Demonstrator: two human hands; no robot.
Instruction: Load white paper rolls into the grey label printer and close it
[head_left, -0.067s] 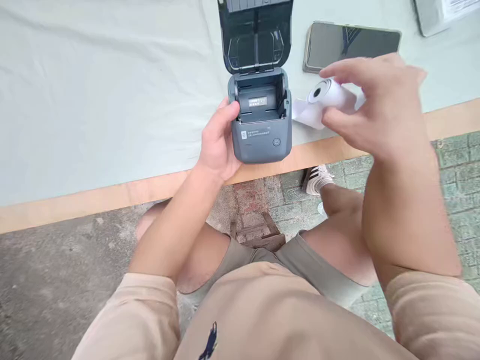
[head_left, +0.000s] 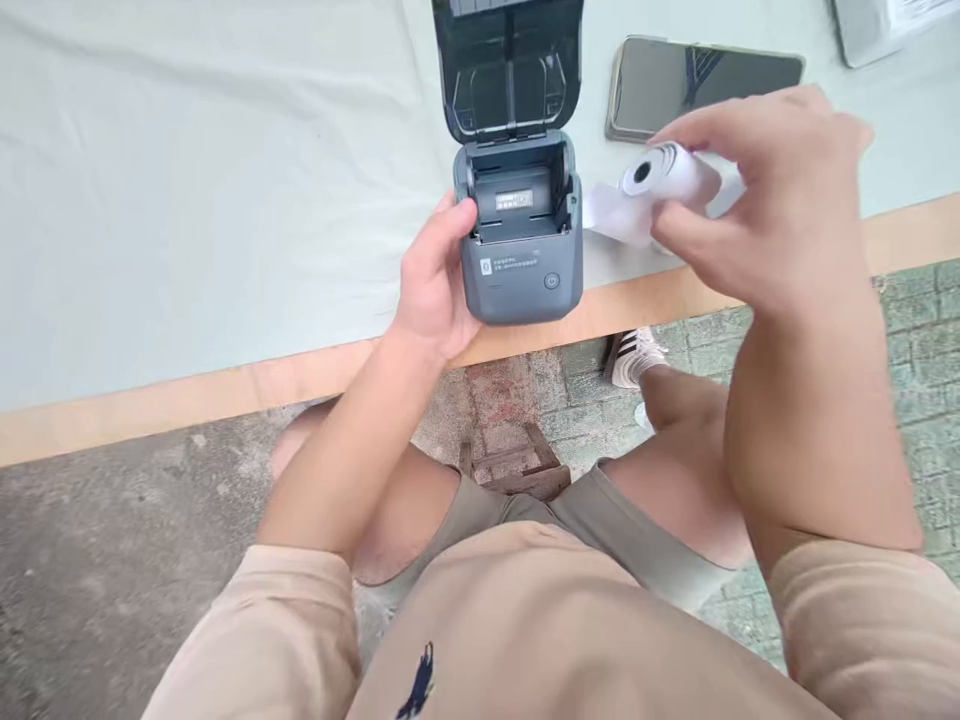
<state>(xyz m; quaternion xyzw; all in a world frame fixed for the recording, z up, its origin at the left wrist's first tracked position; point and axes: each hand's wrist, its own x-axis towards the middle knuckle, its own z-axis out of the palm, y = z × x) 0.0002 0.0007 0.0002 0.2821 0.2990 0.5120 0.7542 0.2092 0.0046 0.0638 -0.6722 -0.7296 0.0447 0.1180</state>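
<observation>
Printer (head_left: 520,300): was gripped in the left hand (head_left: 439,280), with its lid (head_left: 511,75) raised and a label (head_left: 514,200) exposed inside the bay (head_left: 517,231).
Left hand: was wrapped around the printer's left side, thumb laid at the bay's edge; its other fingers were mostly hidden.
Roll (head_left: 686,185): was held just right of the printer; whether the printer was touched by the loose paper (head_left: 609,210) could not be told.
Right hand (head_left: 787,205): was half closed, the roll pinched between thumb and fingers.
Phone (head_left: 667,85): was laid on the cloth (head_left: 202,210), right of and beyond the printer.
</observation>
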